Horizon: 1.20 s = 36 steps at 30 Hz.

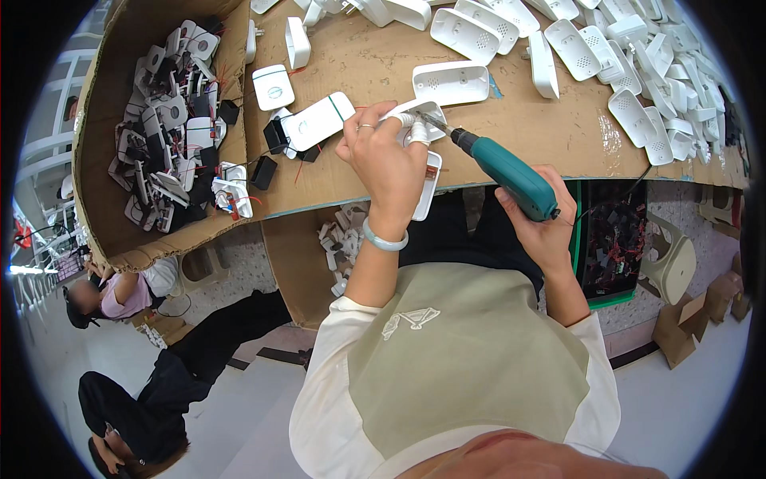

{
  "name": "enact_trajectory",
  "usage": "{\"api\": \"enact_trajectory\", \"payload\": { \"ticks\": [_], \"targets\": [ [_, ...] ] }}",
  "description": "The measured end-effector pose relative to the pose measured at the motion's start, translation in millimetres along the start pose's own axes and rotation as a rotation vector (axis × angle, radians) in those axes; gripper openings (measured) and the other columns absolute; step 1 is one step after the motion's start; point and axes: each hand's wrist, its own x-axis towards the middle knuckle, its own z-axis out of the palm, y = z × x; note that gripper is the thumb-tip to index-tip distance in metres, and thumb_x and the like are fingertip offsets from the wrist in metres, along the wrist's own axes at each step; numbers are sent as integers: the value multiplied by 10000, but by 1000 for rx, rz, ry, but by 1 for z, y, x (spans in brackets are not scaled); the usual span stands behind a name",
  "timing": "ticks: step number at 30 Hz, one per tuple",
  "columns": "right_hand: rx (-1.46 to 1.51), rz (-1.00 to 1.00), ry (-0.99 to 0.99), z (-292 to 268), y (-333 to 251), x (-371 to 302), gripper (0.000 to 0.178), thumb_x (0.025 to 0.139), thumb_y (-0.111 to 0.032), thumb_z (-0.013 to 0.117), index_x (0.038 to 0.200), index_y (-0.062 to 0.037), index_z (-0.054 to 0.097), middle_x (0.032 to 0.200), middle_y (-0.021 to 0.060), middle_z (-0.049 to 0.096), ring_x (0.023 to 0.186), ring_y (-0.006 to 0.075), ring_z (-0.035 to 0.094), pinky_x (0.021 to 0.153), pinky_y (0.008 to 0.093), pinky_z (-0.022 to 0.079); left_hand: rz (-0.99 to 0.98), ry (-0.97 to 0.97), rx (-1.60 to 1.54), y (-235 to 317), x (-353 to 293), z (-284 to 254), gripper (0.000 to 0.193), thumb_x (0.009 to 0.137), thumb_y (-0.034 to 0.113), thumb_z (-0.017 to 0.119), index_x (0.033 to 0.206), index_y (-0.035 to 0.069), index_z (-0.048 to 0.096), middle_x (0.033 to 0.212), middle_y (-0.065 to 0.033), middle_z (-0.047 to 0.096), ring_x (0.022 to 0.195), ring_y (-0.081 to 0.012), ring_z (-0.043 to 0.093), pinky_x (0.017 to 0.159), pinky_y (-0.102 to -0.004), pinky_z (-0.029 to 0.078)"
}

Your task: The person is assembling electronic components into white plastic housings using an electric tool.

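1. Bench (359, 64), topped in brown scuffed cardboard; white plastic housings (570, 48) heaped along its far edge and right end.
2. Cardboard box (112, 88), at the bench's left end, filled with white-and-black wired assemblies (171, 112).
3. White housing (432, 109), near the middle of the bench's near edge; your left hand (387, 164) grips it, fingers curled, some white-wrapped.
4. Teal electric screwdriver (511, 172); your right hand (546, 215) is closed round its rear end, bit aimed into that housing. Contact with a screw: cannot tell.
5. White covers with teal edging (319, 126), left of your left hand, beside black blocks (262, 172).
6. Room: green-rimmed crate (610, 301) and cream plastic stool (672, 259) beyond the bench's near edge, at right; two people at left, one in a pink top (126, 297).
7. Markings: white angular emblem (410, 321) on your olive-and-cream shirt (479, 343); small marks on the covers, too fine to read.
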Motion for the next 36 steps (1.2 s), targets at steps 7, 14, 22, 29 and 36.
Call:
{"api": "enact_trajectory", "payload": {
  "ticks": [7,14,22,29,36],
  "targets": [
    [-16,2,-30,-2,0,2,253,784,-34,855,963,33,689,882,114,622,766,246,615,682,319,500,-47,-73,6,3,3,-3,184,671,43,716,849,24,759,1157,-63,695,1181,-320,522,965,-459,301],
    [-51,-5,-70,-4,-1,3,239,796,-42,849,957,29,686,890,112,615,769,242,609,685,319,496,-69,-95,20,6,5,-5,177,690,53,719,861,27,758,1146,-62,686,1159,-318,532,953,-455,303],
    [76,92,10,-13,-3,-6,244,807,-58,856,971,25,694,930,110,644,796,217,625,708,297,500,-54,-75,47,5,4,-3,184,676,56,728,856,32,756,1134,-59,682,1153,-300,536,957,-451,300],
    [124,114,59,-26,-4,-19,256,831,-62,847,1012,26,688,964,92,642,818,174,621,725,281,497,-62,-90,60,9,6,-6,208,656,43,710,859,31,755,1129,-58,687,1137,-292,547,959,-445,298],
    [203,238,173,-33,-5,-33,251,855,-58,832,1030,33,677,959,61,628,830,141,606,738,254,484,29,0,147,7,5,-3,145,735,130,792,827,21,766,1064,-57,728,1013,-295,609,884,-438,363]
  ]
}}
